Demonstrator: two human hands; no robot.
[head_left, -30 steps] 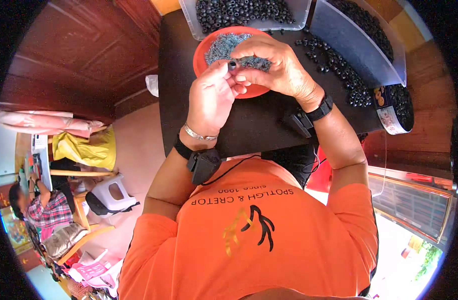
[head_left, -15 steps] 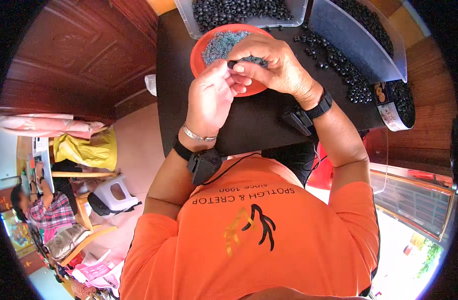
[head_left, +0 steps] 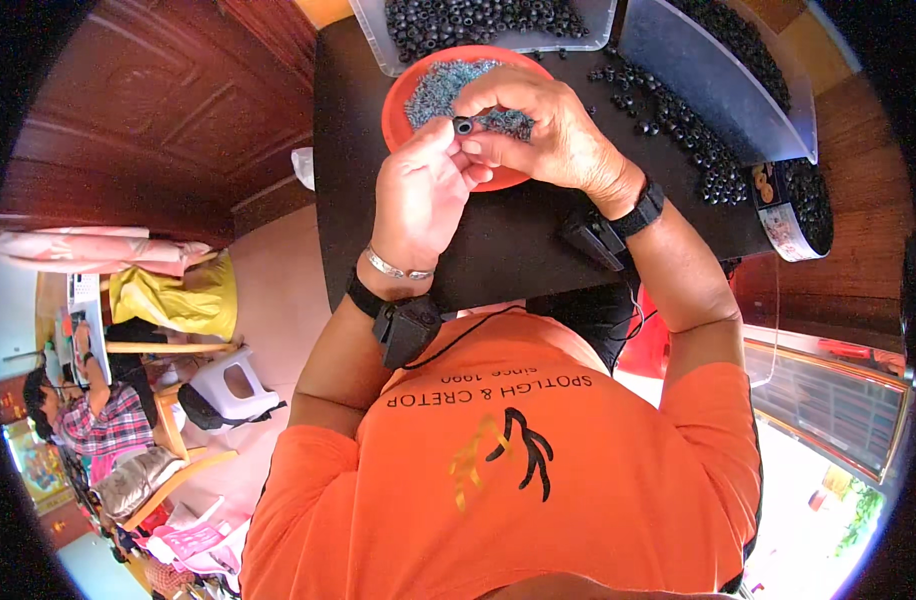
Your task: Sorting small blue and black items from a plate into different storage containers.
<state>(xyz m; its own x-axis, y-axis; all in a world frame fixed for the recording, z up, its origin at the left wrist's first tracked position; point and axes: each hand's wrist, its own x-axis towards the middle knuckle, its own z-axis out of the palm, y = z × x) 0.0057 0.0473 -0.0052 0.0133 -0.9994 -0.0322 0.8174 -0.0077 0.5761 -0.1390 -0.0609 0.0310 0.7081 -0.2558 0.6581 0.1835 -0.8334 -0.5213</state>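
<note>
Compared with half a second earlier, the black ring-shaped piece point(head_left: 464, 126) is turned: its round opening now faces the camera, while both hands keep nearly the same position.

Head view: left grip point(head_left: 414, 195), palm up, pinches the piece at the thumb tip against the curled fingers. Right grip point(head_left: 568, 130) arches over from the other side, thumb and forefinger curved with tips apart, just beside the piece; cannot tell whether they touch it. Piece location: above the red-orange bowl point(head_left: 396, 120), which holds many small grey-blue parts point(head_left: 438, 92).

Bowl rests on the dark bench point(head_left: 358, 200). Behind it, a clear bin point(head_left: 372, 38) holds black pieces. To the right, a second translucent bin point(head_left: 693, 85) also holds dark pieces; loose black pieces point(head_left: 693, 148) lie along its near side. Near the bench's right edge, a round tub point(head_left: 793, 240) contains more dark pieces. Black boxy devices point(head_left: 408, 330) are strapped at both wrists.
</note>
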